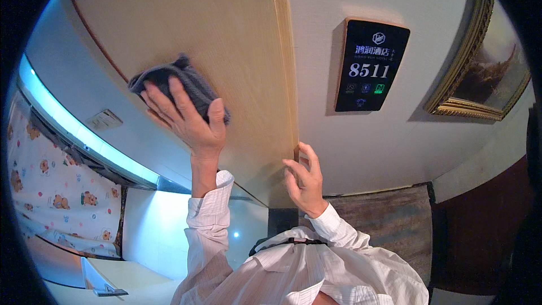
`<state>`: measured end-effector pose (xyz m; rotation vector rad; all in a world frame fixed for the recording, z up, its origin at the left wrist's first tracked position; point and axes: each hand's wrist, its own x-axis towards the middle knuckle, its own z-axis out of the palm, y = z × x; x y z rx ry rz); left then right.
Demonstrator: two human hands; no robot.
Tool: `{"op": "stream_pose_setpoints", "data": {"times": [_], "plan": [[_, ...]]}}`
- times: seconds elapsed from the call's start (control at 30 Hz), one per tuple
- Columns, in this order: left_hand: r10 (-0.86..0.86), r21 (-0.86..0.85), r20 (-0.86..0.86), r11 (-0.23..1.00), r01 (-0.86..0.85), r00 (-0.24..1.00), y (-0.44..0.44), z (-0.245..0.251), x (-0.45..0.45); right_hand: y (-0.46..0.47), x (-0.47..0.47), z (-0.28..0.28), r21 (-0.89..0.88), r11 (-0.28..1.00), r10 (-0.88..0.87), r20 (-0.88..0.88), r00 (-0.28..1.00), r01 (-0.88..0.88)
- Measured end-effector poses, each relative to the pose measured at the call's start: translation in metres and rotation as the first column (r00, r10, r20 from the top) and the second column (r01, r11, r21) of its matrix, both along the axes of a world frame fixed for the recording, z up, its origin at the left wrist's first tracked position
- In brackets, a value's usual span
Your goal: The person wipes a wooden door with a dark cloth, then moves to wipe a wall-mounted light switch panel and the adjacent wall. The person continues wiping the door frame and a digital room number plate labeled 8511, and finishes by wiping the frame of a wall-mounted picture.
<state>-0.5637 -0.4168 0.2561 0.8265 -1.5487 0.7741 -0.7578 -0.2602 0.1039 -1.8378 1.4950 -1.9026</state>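
Observation:
My left hand (186, 116) presses a folded dark grey cloth (203, 82) against a light wood panel (228, 51), which looks like a door casing. The fingers spread over the cloth, and its far corner sticks up beyond them. Lower and to the right, my right hand (305, 182) is beside the panel's raised edge (283, 42). Its fingers are bent and apart with nothing between them. One fingertip is at the edge; whether it touches I cannot tell.
A lit black sign plate (372, 61) bearing writing is mounted on the pale wall (360, 148), near a gilt-framed picture (470, 106). To the left are a wall switch plate (104, 119), a bear-patterned curtain (63, 186) and a metal handle (110, 292). A wood-look floor (394, 220) lies below.

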Motion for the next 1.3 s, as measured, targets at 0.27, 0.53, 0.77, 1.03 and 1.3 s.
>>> {"op": "stream_pose_setpoints", "data": {"times": [0.27,0.53,0.77,1.03,1.3], "plan": [[0.032,0.073,-0.077,0.997,-0.027,0.996,0.002,-0.017,0.014,-0.007,-0.007,0.027,-0.145,0.989,-0.058,-0.154,0.986,0.036],[0.053,-0.01,-0.019,0.999,-0.053,0.998,0.003,0.055,-0.011,-0.009,0.001,0.032,-0.156,0.987,-0.045,-0.148,0.988,0.021],[0.013,0.002,0.255,1.0,-0.014,0.967,0.006,-0.039,-0.04,-0.008,-0.004,0.027,-0.115,0.993,-0.038,-0.141,0.989,0.022],[0.038,0.07,0.234,0.996,-0.056,0.971,0.008,-0.103,0.007,-0.006,-0.008,0.027,-0.086,0.996,-0.006,-0.145,0.989,-0.007],[0.022,0.084,-0.097,0.996,-0.014,0.995,0.005,0.023,-0.004,-0.005,0.002,0.031,-0.09,0.996,-0.001,-0.11,0.994,-0.009]]}}
